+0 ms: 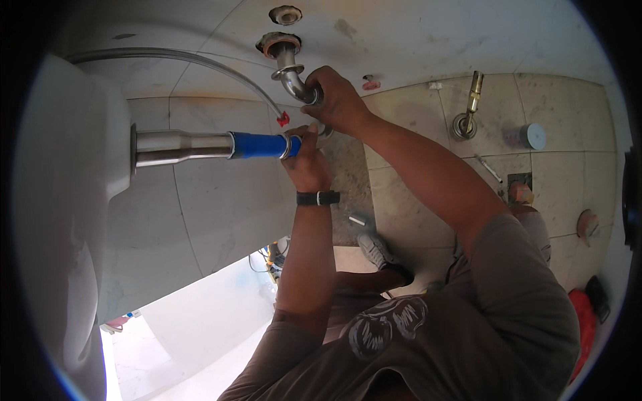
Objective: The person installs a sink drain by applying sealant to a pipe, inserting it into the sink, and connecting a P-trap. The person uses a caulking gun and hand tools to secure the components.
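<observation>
My left hand [308, 164] is closed around the end of a blue-wrapped section [259, 146] of a metal drain pipe [184, 148], beside its metal ring [289, 146]. That pipe runs out sideways from a white basin [115, 144]. Higher up, my right hand [340, 103] grips the lower end of a shiny metal pipe elbow [293, 85]. The elbow comes out of a rough wall hole [279, 41], with a loose-looking flange ring [287, 71] around it. Another curved metal end [326, 131] shows partly between my hands; what it joins is hidden.
A grey flexible hose [207, 60] with a red tip [283, 119] arcs above the drain pipe. On the right are a brass fitting [474, 93], a white-lidded container [536, 136], a slim white stick [491, 170] and red cloth [584, 321]. Another wall hole [286, 15] sits above.
</observation>
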A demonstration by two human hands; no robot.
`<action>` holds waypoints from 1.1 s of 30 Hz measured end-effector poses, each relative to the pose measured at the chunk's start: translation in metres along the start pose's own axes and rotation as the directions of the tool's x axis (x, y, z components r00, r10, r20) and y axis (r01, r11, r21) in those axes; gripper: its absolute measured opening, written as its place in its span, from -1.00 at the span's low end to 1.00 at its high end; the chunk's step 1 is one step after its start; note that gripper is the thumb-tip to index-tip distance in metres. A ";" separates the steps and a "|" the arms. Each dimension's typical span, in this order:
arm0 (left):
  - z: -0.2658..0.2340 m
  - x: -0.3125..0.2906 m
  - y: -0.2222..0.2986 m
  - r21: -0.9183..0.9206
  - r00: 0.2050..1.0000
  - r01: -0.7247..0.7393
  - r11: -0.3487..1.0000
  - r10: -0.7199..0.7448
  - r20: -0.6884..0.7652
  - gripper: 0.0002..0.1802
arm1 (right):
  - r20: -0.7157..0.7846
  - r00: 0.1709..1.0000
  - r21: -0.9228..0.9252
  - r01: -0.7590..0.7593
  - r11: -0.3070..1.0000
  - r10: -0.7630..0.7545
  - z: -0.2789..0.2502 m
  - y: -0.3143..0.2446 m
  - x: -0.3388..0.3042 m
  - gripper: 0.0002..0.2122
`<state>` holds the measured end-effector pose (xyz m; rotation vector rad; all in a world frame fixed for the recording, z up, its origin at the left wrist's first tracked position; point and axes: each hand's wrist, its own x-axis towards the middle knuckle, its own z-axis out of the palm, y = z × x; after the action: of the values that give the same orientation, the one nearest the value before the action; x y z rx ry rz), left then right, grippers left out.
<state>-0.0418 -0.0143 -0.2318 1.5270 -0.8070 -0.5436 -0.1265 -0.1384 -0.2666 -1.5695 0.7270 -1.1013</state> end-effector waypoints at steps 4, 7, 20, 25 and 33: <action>0.003 -0.002 0.004 -0.044 0.998 0.058 0.997 -0.060 -0.023 -0.86 | -0.002 0.995 -0.215 0.101 0.971 -0.104 -0.002 -0.004 -0.004 -0.47; 0.004 -0.003 0.006 0.006 0.999 0.029 1.000 -0.029 -0.033 -0.88 | 0.189 0.982 -0.023 0.008 1.000 -0.004 -0.019 -0.008 0.007 -0.46; 0.001 -0.002 0.002 0.270 0.986 -0.167 0.948 0.165 0.029 -0.91 | 0.010 0.982 -0.194 0.187 0.963 -0.189 -0.001 -0.003 0.000 -0.41; 0.004 -0.003 0.005 0.099 0.999 -0.002 0.995 0.006 -0.036 -0.88 | -0.023 0.966 -0.213 0.246 0.946 -0.257 0.000 -0.003 -0.003 -0.42; 0.002 -0.001 0.003 0.258 0.991 -0.135 0.957 0.134 0.019 -0.87 | 0.259 0.965 0.029 -0.061 0.998 0.052 -0.024 -0.010 0.011 -0.44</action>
<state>-0.0444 -0.0142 -0.2293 1.6942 -1.0059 -0.3482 -0.1451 -0.1547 -0.2525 -1.6139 0.5687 -0.8433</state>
